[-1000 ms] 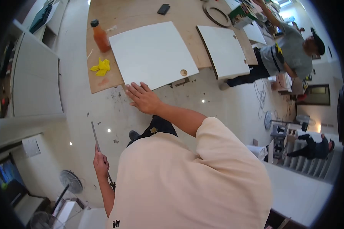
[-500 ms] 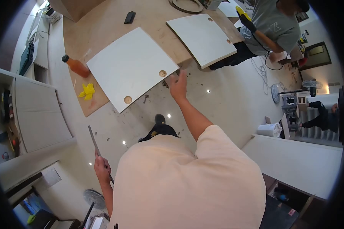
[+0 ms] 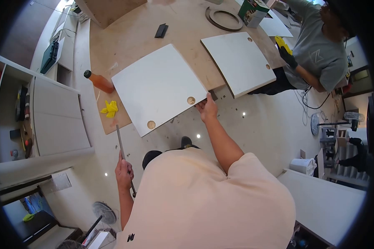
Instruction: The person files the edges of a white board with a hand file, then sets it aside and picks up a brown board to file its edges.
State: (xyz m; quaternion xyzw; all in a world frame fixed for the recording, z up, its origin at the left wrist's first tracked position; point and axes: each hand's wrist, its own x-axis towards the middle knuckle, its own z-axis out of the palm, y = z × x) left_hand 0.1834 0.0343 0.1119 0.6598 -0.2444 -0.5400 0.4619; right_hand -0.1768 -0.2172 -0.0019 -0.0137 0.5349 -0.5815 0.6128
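My right hand (image 3: 207, 108) grips the near right corner of a white panel (image 3: 160, 85) that lies on the wooden table (image 3: 183, 23). Two round holes show along the panel's near edge. Lower left, away from the panel, my left hand (image 3: 124, 171) is closed around a long thin dark bar (image 3: 121, 143), which points up toward the table's near left corner. A yellow cloth (image 3: 109, 108) and a bottle of orange liquid (image 3: 99, 81) lie left of the panel.
Another white panel (image 3: 239, 62) lies at the table's right, beside a co-worker (image 3: 320, 54) holding a yellow object in a gloved hand. A coiled strip (image 3: 224, 20), a box (image 3: 252, 13) and a small dark piece (image 3: 161, 30) are farther back. Standing fans and cables are on the floor.
My right hand has gone from open beside the panel's corner to gripping it. The view has shifted, and my left hand still holds the bar.
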